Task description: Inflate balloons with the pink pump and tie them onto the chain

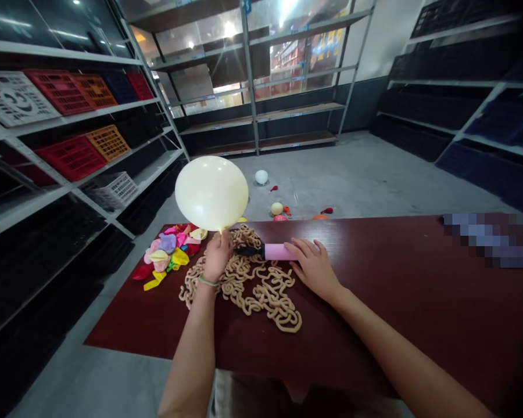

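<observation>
Holding: left hand, grip closed on neck of cream balloon
Balloon: inflated, held up in air above worktop, neck tip pinched in fingers, just beside pump nozzle, not on it
Resting: right hand, grip open, fingers lying over end of pink pump
Pump: lying flat on worktop, black nozzle pointing toward left hand
Wrist: green band on left
Beside hands: tangled tan cord on worktop, under left hand
Further left: pile of deflated balloons, mixed colours
Floor: white balloon, small cream balloon, other scraps
Shelves: metal racks, red crates on left
</observation>
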Tool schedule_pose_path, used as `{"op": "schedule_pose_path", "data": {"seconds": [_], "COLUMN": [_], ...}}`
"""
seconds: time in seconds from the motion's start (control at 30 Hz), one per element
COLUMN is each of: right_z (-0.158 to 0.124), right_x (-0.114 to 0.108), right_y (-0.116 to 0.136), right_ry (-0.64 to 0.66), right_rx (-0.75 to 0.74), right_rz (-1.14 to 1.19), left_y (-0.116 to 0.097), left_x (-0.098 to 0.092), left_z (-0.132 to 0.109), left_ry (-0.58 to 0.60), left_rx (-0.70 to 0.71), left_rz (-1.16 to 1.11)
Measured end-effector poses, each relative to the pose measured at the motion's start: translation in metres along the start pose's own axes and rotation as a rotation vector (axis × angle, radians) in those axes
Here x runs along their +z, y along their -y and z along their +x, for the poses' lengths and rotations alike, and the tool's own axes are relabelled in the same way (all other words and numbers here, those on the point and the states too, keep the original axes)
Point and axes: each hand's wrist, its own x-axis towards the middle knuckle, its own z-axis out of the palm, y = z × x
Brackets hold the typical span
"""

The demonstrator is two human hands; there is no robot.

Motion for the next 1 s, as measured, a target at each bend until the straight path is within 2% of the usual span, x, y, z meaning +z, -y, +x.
{"op": "schedule_pose_path", "data": {"seconds": [0.33,0.83,1.0], "right_z": [-0.003,-0.004,-0.004], "right_x": [0.001,0.001,0.002], "right_y": [0.000,0.000,0.002], "right_ry": [0.011,0.004,-0.002], "right_rx": [0.026,0.085,0.094], "right_rz": [-0.028,-0.030,-0.032], "left_y": [-0.008,-0.003,-0.004], "left_x": [0.007,0.013,0.016], "left_z": [-0.006,-0.007,-0.009], "left_ry": [0.079,0.109,0.162], "left_rx": [0.066,0.116,0.161], "left_rz": [0.248,0.260,0.302]}}
